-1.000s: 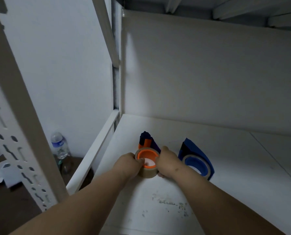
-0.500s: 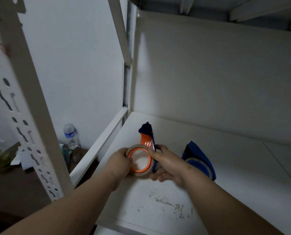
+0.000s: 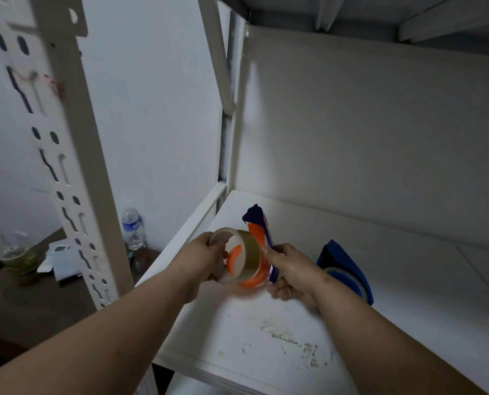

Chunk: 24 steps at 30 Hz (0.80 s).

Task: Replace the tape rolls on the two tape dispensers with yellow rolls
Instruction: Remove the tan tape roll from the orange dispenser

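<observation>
Scuffed, paint-chipped patch on the near part of the white shelf [image 3: 266, 332]

Above it, two bare forearms reaching in from the near edge

Left hand [image 3: 202, 259] curled round the left rim of a tan tape roll [image 3: 244, 253], fingers gripping it, roll tilted and lifted off to the left of the orange hub

Right hand [image 3: 293, 270] closed on the blue-and-orange tape dispenser [image 3: 262, 246], thumb pressed along its blue side plate, lower fingers curled beneath; dispenser held above the shelf, dark blue tip pointing to the far side

Orange hub showing through the roll's open centre and beneath its lower edge; whether the roll touches the hub cannot be told

Just right of the right hand, a second blue tape dispenser [image 3: 348, 269] lying on the shelf, a pale roll seated in it, partly hidden by the wrist

Farther back, bare shelf surface meeting the white back panel [image 3: 380, 138]

Off to the left, perforated white upright [image 3: 75, 172] of the rack; beyond it a brown surface with a clear water bottle [image 3: 133, 229], crumpled white paper [image 3: 62, 260] and a blurred glass jar [image 3: 19, 256]
</observation>
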Tool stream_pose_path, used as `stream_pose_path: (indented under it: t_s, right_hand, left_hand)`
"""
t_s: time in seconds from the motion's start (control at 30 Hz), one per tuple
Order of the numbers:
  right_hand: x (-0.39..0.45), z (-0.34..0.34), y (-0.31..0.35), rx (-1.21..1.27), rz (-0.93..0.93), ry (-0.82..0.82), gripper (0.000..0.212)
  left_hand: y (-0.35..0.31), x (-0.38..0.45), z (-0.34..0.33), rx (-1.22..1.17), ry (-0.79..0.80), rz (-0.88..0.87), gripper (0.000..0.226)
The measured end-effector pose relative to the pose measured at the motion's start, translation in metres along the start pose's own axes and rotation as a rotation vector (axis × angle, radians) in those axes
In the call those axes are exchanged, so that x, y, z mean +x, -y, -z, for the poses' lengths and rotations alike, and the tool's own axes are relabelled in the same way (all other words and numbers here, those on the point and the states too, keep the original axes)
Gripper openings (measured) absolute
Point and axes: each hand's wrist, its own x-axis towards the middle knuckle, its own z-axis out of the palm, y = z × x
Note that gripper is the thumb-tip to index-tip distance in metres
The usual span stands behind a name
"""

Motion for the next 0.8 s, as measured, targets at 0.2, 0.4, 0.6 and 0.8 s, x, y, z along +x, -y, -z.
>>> stream_pose_path:
  t_s: [0.2, 0.4, 0.6, 0.8]
  right_hand:
    - [0.003, -0.003, 0.003, -0.007, -0.102, 0.005, 0.055]
    - [0.015, -0.009, 0.01, -0.05, -0.172, -0.073, 0.043]
    - [0.028, -0.011, 0.015, -0.017, -0.149, -0.133, 0.031]
    - [0.027, -0.016, 0.017, -0.104, -0.142, -0.173, 0.025]
  left_hand:
    - [-0.001, 0.006, 0.003, -0.056, -0.102, 0.089, 0.017]
    - [0.001, 0.009, 0.005, -0.099, -0.1, 0.13, 0.018]
    - [-0.004, 0.014, 0.007, -0.13, -0.074, 0.135, 0.016]
    - [0.0, 0.024, 0.006, -0.077, -0.08, 0.162, 0.016]
